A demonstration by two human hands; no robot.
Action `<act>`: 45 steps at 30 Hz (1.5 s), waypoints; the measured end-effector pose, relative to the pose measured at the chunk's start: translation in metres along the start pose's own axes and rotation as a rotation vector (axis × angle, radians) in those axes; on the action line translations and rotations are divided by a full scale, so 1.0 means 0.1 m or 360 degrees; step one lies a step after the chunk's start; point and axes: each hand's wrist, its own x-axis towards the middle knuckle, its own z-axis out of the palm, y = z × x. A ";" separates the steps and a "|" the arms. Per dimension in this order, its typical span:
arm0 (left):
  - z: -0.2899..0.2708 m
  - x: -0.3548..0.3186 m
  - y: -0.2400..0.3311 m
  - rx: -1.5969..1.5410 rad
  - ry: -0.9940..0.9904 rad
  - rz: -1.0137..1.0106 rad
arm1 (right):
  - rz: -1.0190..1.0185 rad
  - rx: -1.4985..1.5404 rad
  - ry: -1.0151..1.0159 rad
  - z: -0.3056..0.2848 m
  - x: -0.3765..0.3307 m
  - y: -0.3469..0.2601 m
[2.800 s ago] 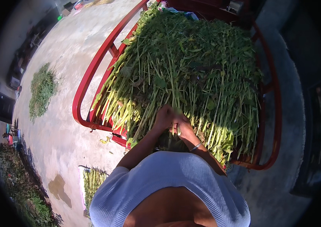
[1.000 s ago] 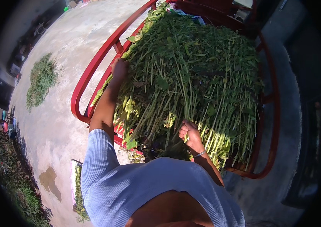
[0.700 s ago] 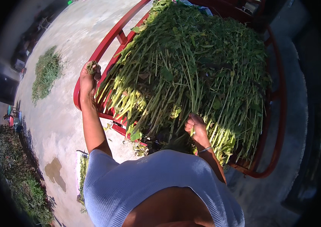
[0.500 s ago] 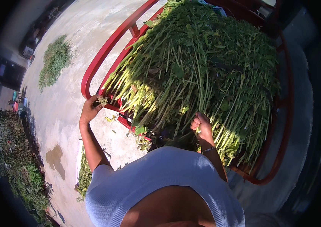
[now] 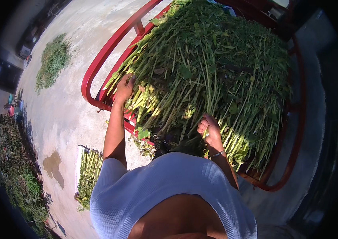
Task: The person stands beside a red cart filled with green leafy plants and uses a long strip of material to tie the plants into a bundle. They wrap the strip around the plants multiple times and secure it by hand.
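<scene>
A thick heap of cut green stalks with leaves (image 5: 216, 59) fills a red metal cart bed (image 5: 97, 67). Over at the heap's left edge, my left hand (image 5: 124, 88) touches the stalk ends, thumb and fingers slightly apart; its fingertips are partly hidden among the stems. My right hand (image 5: 209, 128) is closed in a fist at the near middle of the heap, around a leafy stalk (image 5: 205, 134) whose pale green stem shows at the fingers. A band circles the right wrist.
Curved red rails (image 5: 296, 155) bound the cart's sides. On the concrete lie a row of bundled stalks (image 5: 89, 173) at lower left and a loose green pile (image 5: 53, 59) farther off. Leafy plants (image 5: 13, 167) grow along the left.
My left hand has moved from the cart's red corner up and right onto the stalk ends; the leaf scraps it held are out of it. My right hand has barely shifted.
</scene>
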 end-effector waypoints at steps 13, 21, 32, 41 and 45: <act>0.35 -0.10 0.29 -0.1415 -0.0250 -0.1131 | -0.0048 0.0280 -0.0240 0.05 0.06 0.23; 0.80 -1.35 0.84 -0.1385 -0.0855 -0.0277 | -0.0162 0.0215 -0.0203 0.22 0.07 0.26; 1.62 -2.00 0.45 0.0538 -0.0252 0.1011 | -0.0329 -0.0614 0.0150 0.23 0.01 0.31; 1.62 -2.19 0.57 -0.0138 -0.0696 0.0388 | 0.0053 -0.0475 -0.0051 -0.08 0.02 -0.01; 1.58 -2.42 0.80 -0.0707 -0.0677 -0.0553 | 0.0068 -0.0613 0.0042 0.04 -0.08 -0.07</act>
